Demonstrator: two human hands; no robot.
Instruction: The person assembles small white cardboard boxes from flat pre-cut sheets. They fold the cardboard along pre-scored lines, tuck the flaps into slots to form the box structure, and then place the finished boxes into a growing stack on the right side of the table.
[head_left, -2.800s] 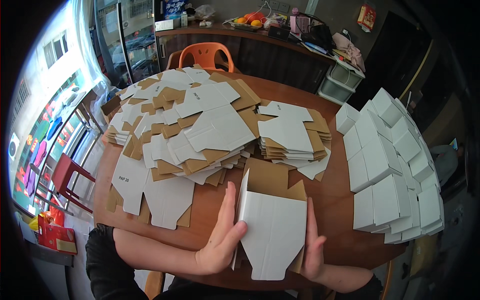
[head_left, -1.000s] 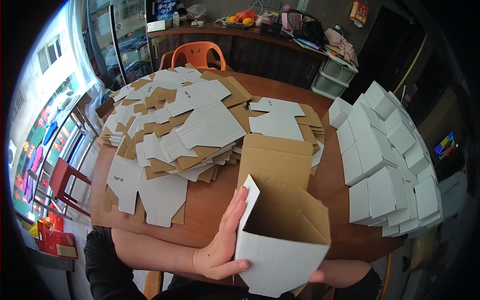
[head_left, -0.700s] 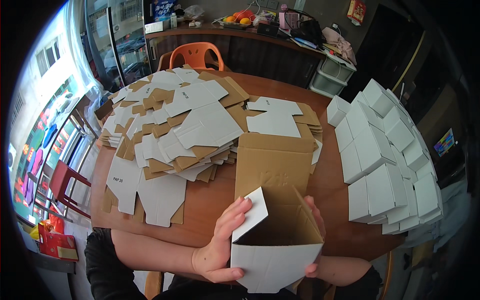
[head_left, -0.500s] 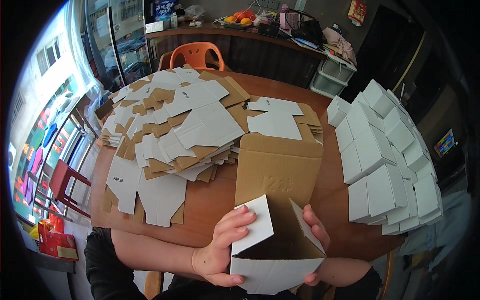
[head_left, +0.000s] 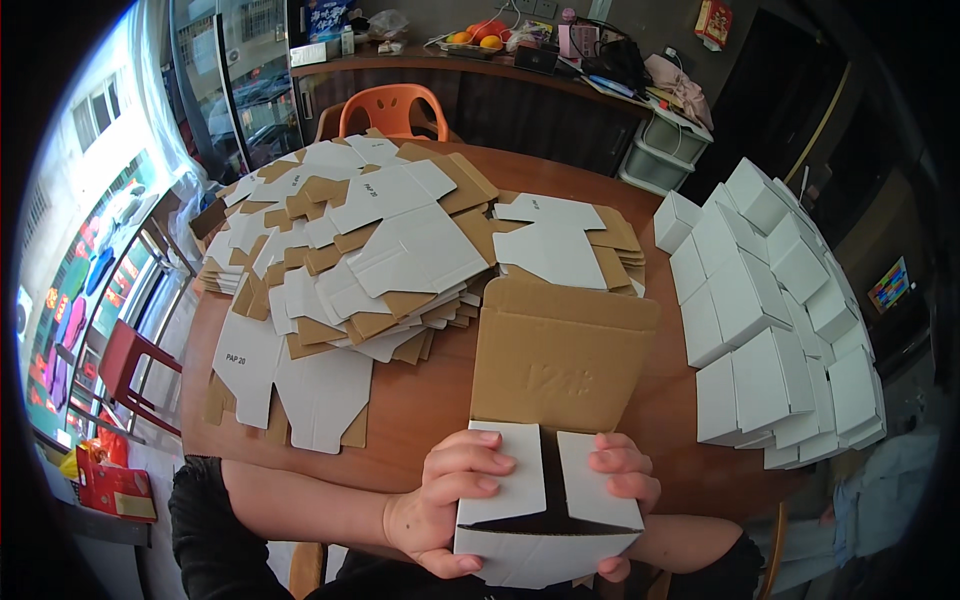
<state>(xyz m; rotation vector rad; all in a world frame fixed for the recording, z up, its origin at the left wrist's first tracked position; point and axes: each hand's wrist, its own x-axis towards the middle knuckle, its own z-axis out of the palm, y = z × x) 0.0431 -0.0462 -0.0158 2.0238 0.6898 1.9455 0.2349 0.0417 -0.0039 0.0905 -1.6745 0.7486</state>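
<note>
At the table's near edge (head_left: 430, 470), both hands' fingers (head_left: 478, 470) clasp the half-folded box (head_left: 548, 500) (lid up).

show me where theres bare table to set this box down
Bare wood shows in a strip between the half-folded box and the folded white boxes, and along the near table edge beside the left hand. The flat blanks crowd the left and far side.

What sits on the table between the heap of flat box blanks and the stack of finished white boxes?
The head view shows the half-folded box's brown lid flap, held up by both hands, and behind it a smaller blank pile.
</note>
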